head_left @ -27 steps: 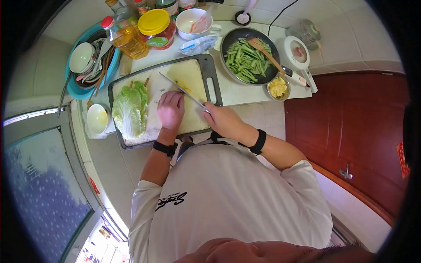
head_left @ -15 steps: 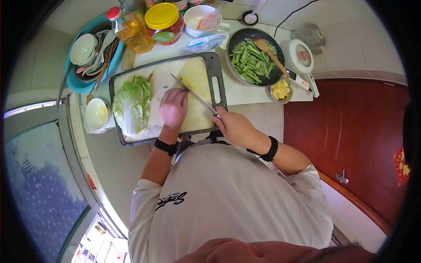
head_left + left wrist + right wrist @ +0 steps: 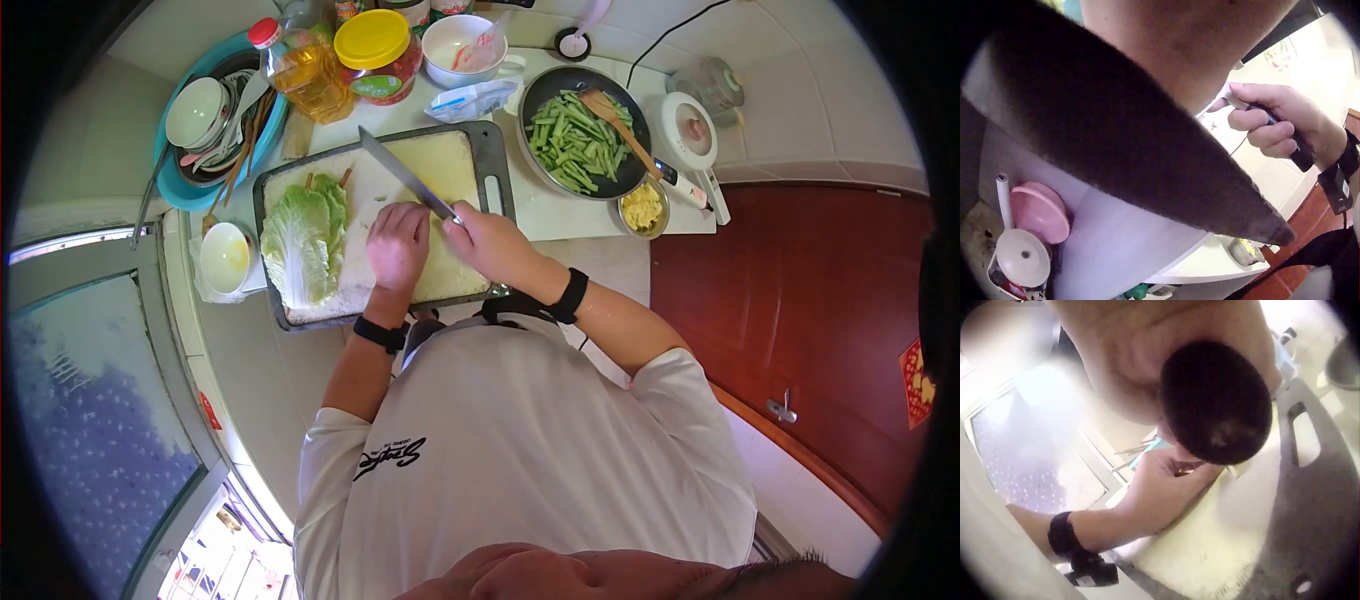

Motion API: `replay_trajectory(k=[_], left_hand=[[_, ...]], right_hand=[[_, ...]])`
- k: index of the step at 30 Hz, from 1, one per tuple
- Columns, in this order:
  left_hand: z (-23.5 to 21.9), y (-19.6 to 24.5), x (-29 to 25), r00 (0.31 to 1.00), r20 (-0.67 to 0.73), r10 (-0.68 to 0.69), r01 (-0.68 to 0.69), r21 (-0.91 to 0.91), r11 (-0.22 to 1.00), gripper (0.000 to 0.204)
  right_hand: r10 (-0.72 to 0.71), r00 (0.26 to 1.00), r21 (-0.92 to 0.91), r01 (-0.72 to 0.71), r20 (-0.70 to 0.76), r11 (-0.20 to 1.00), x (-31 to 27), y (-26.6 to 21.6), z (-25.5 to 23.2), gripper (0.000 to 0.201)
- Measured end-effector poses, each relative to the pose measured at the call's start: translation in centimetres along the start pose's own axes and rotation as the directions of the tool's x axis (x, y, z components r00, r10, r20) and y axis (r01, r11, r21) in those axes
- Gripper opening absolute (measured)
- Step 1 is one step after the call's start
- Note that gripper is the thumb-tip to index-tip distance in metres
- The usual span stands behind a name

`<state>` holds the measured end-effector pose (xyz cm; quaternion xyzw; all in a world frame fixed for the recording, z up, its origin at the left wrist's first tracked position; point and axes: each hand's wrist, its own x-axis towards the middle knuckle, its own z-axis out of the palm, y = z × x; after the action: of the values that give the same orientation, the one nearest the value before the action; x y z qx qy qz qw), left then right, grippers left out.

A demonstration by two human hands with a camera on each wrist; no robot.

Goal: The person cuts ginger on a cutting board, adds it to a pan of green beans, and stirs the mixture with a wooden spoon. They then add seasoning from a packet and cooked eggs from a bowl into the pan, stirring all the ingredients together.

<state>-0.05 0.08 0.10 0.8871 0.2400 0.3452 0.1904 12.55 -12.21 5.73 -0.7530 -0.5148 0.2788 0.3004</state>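
A kitchen knife (image 3: 403,176) is gripped by its handle in my right hand (image 3: 490,244); the blade slants up and left over the cutting board (image 3: 345,225). The dark handle (image 3: 1302,155) shows within the curled fingers in the left wrist view. My left hand (image 3: 397,246) rests on the board with bent fingers, close beside the blade. A small yellow piece (image 3: 1185,470), apparently ginger, shows between its thumb and fingers in the right wrist view. Chinese cabbage leaves (image 3: 303,245) lie on the board left of that hand.
Right of the board stand a pan (image 3: 536,172) of cut green vegetables with a wooden spatula (image 3: 612,112) and a small bowl (image 3: 655,229) of chopped yellow food. An oil bottle (image 3: 312,85), a yellow-lidded jar (image 3: 373,40) and a blue basin (image 3: 172,184) of dishes stand behind. A white bowl (image 3: 226,258) sits left.
My right hand has moved left and up, closer to my left hand. The knife has gone with it, its tip farther up-left and its broad side showing more. The left hand stays put.
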Motion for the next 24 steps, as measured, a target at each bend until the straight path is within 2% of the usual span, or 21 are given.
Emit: replay_trajectory(k=[2,3,6,8,11,14,18,24], left_hand=[[0.0,-0.2,-0.1,1.0,0.022,-0.013,0.013,-0.002,1.0,0.008],[-0.2,-0.1,0.1,1.0,0.02,-0.012,0.012,-0.001,1.0,0.008],[-0.8,0.4,1.0,0.999,0.036,-0.023,0.022,0.025,0.999,0.013],[-0.7,0.9,1.8,0.996,0.041,-0.076,0.075,0.029,0.997,0.018],[0.2,0.4,1.7,0.995,0.082,-0.064,0.058,0.074,0.996,0.019],[0.6,0.3,1.6,0.997,0.058,-0.053,0.046,0.103,0.994,0.018],[0.7,-0.3,1.6,0.998,0.051,-0.046,0.041,0.095,0.995,0.015],[0.2,-0.2,1.7,0.99,0.059,-0.127,0.124,0.045,0.991,0.011]], right_hand=[[0.083,0.996,0.082,-0.08,-0.024,0.993,0.1,-1.0,-1.5,0.027],[0.08,0.996,0.081,-0.077,-0.025,0.994,0.0,-0.9,-2.0,0.027],[0.097,0.993,0.048,-0.094,-0.072,0.994,-0.8,-0.4,-3.3,0.027],[0.09,0.994,-0.01,-0.091,-0.055,0.996,-1.0,0.1,-3.7,0.026],[0.081,0.997,-0.098,-0.082,-0.017,0.992,-0.9,0.8,-3.5,0.025],[0.066,0.998,-0.143,-0.064,0.006,0.988,-1.2,0.6,-3.3,0.024],[0.056,0.998,-0.106,-0.053,0.028,0.993,-1.8,0.0,-3.3,0.023],[0.045,0.998,-0.046,-0.043,0.042,0.998,-2.4,-0.1,-3.5,0.022]])
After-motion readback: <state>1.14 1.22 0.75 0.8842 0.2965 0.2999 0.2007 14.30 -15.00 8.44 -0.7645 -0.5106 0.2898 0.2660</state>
